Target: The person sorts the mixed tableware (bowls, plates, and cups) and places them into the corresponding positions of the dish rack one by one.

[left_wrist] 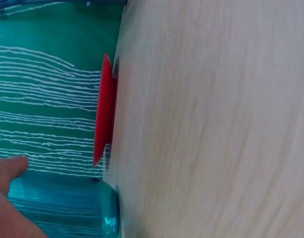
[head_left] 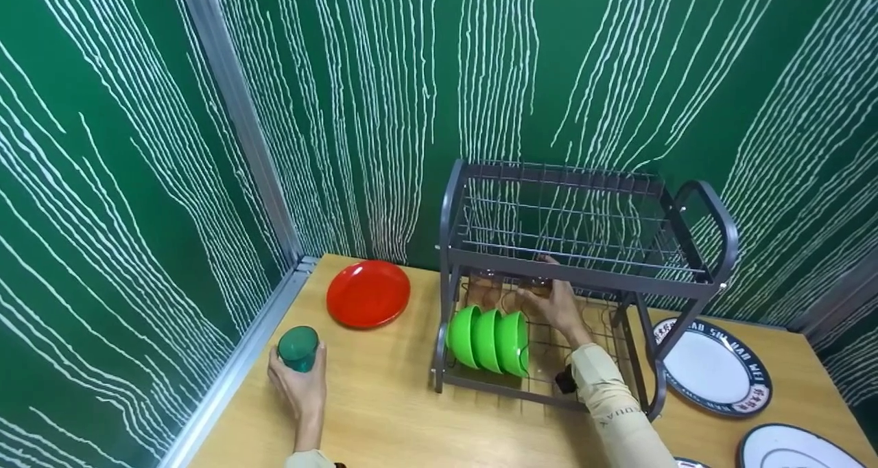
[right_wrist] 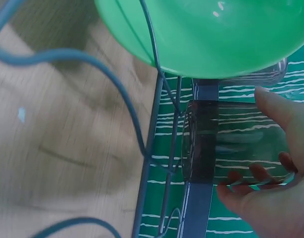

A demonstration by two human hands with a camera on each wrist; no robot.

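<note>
My left hand (head_left: 302, 382) grips a green drinking glass (head_left: 298, 348) at the left of the table. In the left wrist view, thumb and fingers lie along the upper part of this glass (left_wrist: 68, 206), its base at the tabletop. My right hand (head_left: 564, 310) reaches into the lower tier of the dark dish rack (head_left: 583, 270). It holds a clear brownish drinking glass (right_wrist: 241, 141), thumb on one side and fingers on the other, with the base against the rack wires. Three green bowls (head_left: 485, 341) stand on edge in front of it. Another clear glass (head_left: 483, 286) is beside it.
A red plate (head_left: 369, 294) lies on the wooden table (head_left: 384, 399) between the left hand and the rack. To the rack's right are a white oval plate (head_left: 713, 365) with a dark lettered rim and another white plate (head_left: 796, 447). Green walls (head_left: 384, 111) stand behind.
</note>
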